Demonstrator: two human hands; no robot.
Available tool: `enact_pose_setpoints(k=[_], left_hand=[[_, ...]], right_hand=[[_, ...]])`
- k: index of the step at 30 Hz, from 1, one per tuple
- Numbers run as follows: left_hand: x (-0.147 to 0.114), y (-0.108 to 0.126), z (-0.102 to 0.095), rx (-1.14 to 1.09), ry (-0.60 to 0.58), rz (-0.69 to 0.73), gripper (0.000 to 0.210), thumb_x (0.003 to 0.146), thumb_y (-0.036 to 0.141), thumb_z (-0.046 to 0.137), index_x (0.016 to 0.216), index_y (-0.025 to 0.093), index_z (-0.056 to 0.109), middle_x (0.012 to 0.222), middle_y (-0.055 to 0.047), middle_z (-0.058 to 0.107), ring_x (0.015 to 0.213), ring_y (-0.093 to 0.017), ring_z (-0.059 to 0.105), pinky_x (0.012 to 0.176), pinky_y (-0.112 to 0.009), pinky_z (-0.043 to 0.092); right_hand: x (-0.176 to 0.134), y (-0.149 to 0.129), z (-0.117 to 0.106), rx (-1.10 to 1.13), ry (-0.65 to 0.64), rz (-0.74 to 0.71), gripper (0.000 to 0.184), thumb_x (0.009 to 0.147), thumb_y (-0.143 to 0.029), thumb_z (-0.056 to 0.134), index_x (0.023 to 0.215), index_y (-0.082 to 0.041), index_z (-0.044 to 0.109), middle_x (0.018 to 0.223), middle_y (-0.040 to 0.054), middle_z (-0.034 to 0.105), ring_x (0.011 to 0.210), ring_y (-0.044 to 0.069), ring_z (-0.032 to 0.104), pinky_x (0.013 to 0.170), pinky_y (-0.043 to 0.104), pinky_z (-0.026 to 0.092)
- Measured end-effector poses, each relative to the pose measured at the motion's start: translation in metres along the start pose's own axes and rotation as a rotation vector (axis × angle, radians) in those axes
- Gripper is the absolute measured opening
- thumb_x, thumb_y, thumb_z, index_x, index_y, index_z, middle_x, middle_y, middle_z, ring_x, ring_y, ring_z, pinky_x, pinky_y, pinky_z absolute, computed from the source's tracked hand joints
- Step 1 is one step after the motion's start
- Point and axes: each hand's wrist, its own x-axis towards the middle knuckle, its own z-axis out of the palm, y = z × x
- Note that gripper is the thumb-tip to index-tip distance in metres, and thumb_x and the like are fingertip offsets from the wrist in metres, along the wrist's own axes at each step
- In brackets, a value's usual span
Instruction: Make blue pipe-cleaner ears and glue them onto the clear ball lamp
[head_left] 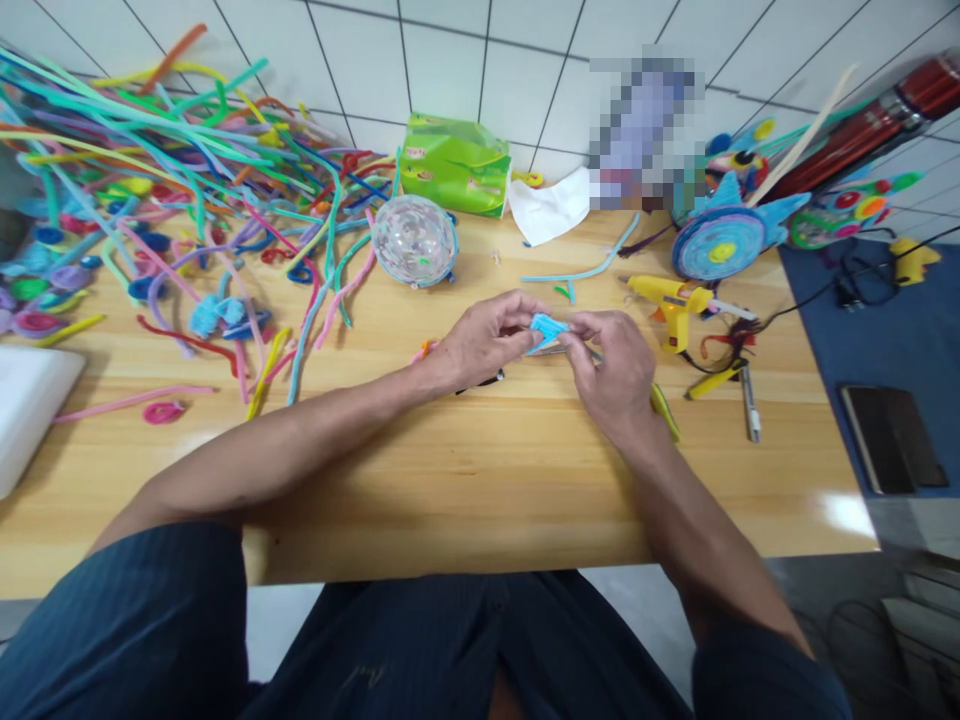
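Note:
Above the middle of the wooden table, both hands pinch a small folded piece of light blue pipe cleaner (pixel 547 328). My left hand (pixel 491 340) grips its left end between thumb and fingers. At its right end, the thumb and forefinger of my right hand (pixel 611 365) are closed on it. A longer light blue pipe cleaner (pixel 585 272) lies bent on the table just beyond the hands. Something dark and thin lies partly hidden under my left hand, and a yellow-handled tool (pixel 664 412) shows beside my right wrist.
Pipe cleaners (pixel 225 150) in many colours heap up at the left. A clear dome (pixel 415 242) and a green tissue pack (pixel 454 165) stand at the back. Rightward are a yellow glue gun (pixel 675 300), a utility knife (pixel 751 405), a blue round craft (pixel 718 245) and a red flask (pixel 862 130).

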Motion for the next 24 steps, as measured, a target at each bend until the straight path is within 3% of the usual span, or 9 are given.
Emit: enact_pose_setpoints(k=[3, 7, 17, 24], left_hand=[[0.0006, -0.0010, 0.0008, -0.031, 0.007, 0.052, 0.049, 0.092, 0.053, 0.085, 0.118, 0.016, 0.068, 0.101, -0.007, 0.081, 0.089, -0.016, 0.075, 0.078, -0.026, 0.056], [-0.0010, -0.0008, 0.0006, -0.008, 0.032, 0.070, 0.046, 0.094, 0.051, 0.084, 0.121, 0.016, 0.070, 0.108, -0.009, 0.082, 0.095, -0.017, 0.078, 0.087, -0.028, 0.058], [-0.0041, -0.0019, 0.0008, 0.047, -0.004, 0.098, 0.048, 0.098, 0.055, 0.078, 0.127, 0.018, 0.070, 0.114, -0.010, 0.082, 0.103, -0.020, 0.078, 0.092, -0.030, 0.059], [-0.0016, 0.0008, -0.0023, -0.096, -0.023, -0.052, 0.058, 0.088, 0.057, 0.088, 0.126, 0.017, 0.069, 0.102, -0.007, 0.082, 0.090, -0.018, 0.077, 0.074, -0.026, 0.059]], right_hand=[[-0.0016, -0.0006, -0.0012, 0.047, -0.012, 0.068, 0.024, 0.102, -0.033, 0.074, 0.125, -0.026, 0.070, 0.102, 0.0051, 0.083, 0.092, 0.026, 0.078, 0.082, 0.042, 0.062], [-0.0007, -0.0037, -0.0053, 0.099, -0.032, 0.128, 0.016, 0.103, -0.031, 0.073, 0.118, -0.027, 0.071, 0.101, 0.0037, 0.083, 0.090, 0.025, 0.078, 0.082, 0.042, 0.062], [0.0019, -0.0038, -0.0080, 0.075, -0.013, 0.086, 0.007, 0.103, -0.026, 0.072, 0.111, -0.028, 0.074, 0.100, 0.0031, 0.083, 0.090, 0.023, 0.077, 0.082, 0.040, 0.061], [0.0044, -0.0038, -0.0083, 0.092, -0.092, 0.084, 0.015, 0.106, -0.024, 0.067, 0.116, -0.028, 0.078, 0.108, 0.0049, 0.085, 0.100, 0.025, 0.079, 0.091, 0.042, 0.062]])
